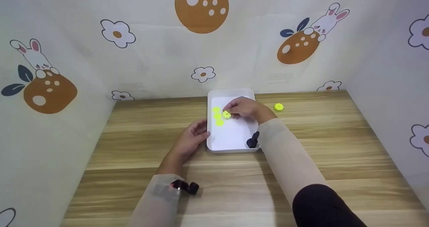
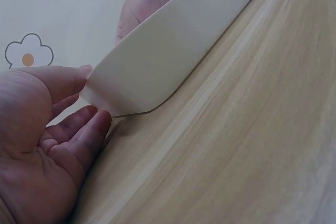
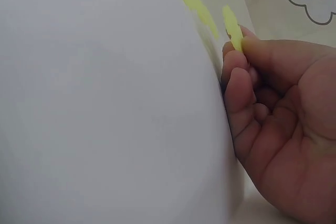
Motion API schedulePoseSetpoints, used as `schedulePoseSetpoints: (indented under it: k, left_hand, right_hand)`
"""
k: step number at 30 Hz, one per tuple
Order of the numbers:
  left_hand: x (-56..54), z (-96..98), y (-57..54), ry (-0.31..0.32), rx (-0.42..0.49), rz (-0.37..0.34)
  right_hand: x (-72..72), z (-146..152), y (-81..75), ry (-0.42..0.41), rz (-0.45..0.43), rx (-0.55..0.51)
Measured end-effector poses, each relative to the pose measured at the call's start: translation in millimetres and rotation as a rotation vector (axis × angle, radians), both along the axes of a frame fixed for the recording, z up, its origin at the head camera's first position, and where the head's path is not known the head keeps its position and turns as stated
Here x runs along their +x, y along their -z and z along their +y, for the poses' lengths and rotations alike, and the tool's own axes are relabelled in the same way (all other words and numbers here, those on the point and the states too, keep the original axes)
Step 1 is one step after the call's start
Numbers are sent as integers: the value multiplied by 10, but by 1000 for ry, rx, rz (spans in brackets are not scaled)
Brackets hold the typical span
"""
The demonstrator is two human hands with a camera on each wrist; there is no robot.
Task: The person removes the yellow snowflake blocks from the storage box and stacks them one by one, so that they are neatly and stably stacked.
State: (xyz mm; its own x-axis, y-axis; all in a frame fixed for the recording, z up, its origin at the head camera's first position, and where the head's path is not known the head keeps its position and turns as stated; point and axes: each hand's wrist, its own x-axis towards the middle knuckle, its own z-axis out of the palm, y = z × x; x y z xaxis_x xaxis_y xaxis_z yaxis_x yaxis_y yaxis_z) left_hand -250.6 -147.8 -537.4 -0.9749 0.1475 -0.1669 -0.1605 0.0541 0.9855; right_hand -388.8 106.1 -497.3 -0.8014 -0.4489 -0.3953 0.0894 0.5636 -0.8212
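A white rectangular tray [image 1: 231, 138] lies on the wooden table with its long side pointing away from me. My left hand [image 1: 191, 138] holds the tray's left side, the thumb at the upper edge and the curled fingers low against the wall in the left wrist view. Over the tray, my right hand [image 1: 244, 107] pinches a yellow flower-shaped disc [image 1: 227, 114] between thumb and fingers; the right wrist view shows this disc [image 3: 232, 28] edge-on. Several flat yellow pieces [image 1: 219, 122] lie in a loose column along the tray's left part.
Another yellow flower-shaped disc [image 1: 278, 106] lies on the table [image 1: 318, 133] to the right of the tray. A patterned cloth [image 1: 161, 59] with rabbits and flowers rises behind the table and at its sides. Dark wrist cameras [image 1: 189, 187] sit on both forearms.
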Motion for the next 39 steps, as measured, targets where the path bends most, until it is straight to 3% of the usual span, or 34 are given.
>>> schedulePoseSetpoints:
  k: [11, 16, 23, 29, 39]
  left_hand:
    - [-23, 34, 13, 7, 5, -19]
    - [-14, 33, 23, 3, -1, -21]
    - [-9, 21, 11, 9, 9, -8]
    - [-5, 22, -16, -4, 15, -22]
    - [-8, 12, 11, 19, 48, 6]
  right_hand:
    - [-51, 11, -25, 85, 0, -69]
    - [-34, 46, -170, 113, 2, -169]
    - [92, 207, -472, 251, 27, -375]
    - [283, 498, -523, 333, 19, -504]
    - [463, 1073, -441, 455, 74, -464]
